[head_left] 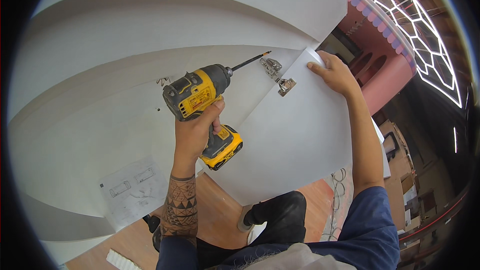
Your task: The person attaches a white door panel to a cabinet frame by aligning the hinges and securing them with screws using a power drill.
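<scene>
My left hand (201, 126) is wrapped round the grip of a yellow and black cordless drill driver (197, 92). Its long bit (247, 62) points up and right, with the tip close to a metal concealed hinge (272, 67); whether they touch I cannot tell. The hinge links the white cabinet wall to a white door panel (300, 135), where its cup (286, 86) sits near the edge. My right hand (336, 72) grips the door's top corner, thumb on the face, other fingers mostly hidden behind. Another metal hinge part (163, 81) is on the cabinet to the left.
A sheet of paper with drawings (135, 185) lies on the white surface at lower left. A cable (334, 200) is coiled on the floor at lower right. Beyond the door stands a pink rounded structure (382, 65). Wooden boards (397, 170) are at the right.
</scene>
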`<act>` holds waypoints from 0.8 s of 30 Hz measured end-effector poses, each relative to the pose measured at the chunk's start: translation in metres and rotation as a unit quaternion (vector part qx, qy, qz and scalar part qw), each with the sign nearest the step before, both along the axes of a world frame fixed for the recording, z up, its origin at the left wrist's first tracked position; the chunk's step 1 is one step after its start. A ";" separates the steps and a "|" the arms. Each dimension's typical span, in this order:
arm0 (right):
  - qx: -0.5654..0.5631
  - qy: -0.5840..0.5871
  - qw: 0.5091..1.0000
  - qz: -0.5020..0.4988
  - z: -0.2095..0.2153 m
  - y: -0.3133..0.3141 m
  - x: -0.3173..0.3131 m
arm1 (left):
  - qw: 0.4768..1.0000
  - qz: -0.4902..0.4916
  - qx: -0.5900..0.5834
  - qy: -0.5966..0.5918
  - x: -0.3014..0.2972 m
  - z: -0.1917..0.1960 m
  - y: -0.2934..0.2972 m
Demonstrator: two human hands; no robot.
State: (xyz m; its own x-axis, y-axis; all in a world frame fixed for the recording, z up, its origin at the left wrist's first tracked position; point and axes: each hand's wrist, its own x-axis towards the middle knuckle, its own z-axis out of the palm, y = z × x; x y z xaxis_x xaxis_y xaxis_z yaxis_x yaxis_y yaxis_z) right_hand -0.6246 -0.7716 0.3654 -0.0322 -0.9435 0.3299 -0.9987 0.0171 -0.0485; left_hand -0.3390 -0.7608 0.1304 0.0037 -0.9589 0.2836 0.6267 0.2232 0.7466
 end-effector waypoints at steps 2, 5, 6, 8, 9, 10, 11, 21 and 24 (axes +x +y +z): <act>-0.003 -0.004 1.000 0.003 -0.001 -0.001 -0.001 | 1.000 -0.001 -0.006 -0.011 0.000 -0.001 -0.001; -0.002 -0.002 1.000 -0.005 -0.001 -0.003 -0.002 | 1.000 0.004 -0.008 -0.005 -0.002 0.001 -0.002; 0.002 0.003 1.000 -0.017 0.000 -0.004 -0.002 | 1.000 0.005 -0.008 -0.005 -0.003 0.001 -0.003; -0.003 0.004 1.000 -0.010 -0.002 -0.004 -0.003 | 1.000 0.003 0.003 -0.013 -0.003 -0.001 -0.005; -0.008 0.005 1.000 -0.004 -0.002 -0.004 -0.004 | 1.000 0.004 0.004 -0.012 -0.003 0.000 -0.005; -0.007 0.006 1.000 -0.003 -0.002 -0.004 -0.004 | 1.000 -0.002 0.011 -0.017 -0.003 0.001 -0.005; -0.003 0.005 1.000 -0.005 -0.001 -0.003 -0.004 | 1.000 -0.008 0.017 -0.022 -0.003 0.002 -0.005; -0.015 0.006 1.000 -0.018 -0.003 0.000 0.000 | 1.000 0.004 0.021 -0.024 -0.004 0.000 -0.004; -0.011 -0.003 1.000 -0.014 -0.002 -0.002 -0.002 | 1.000 0.002 0.012 -0.026 -0.004 0.002 -0.005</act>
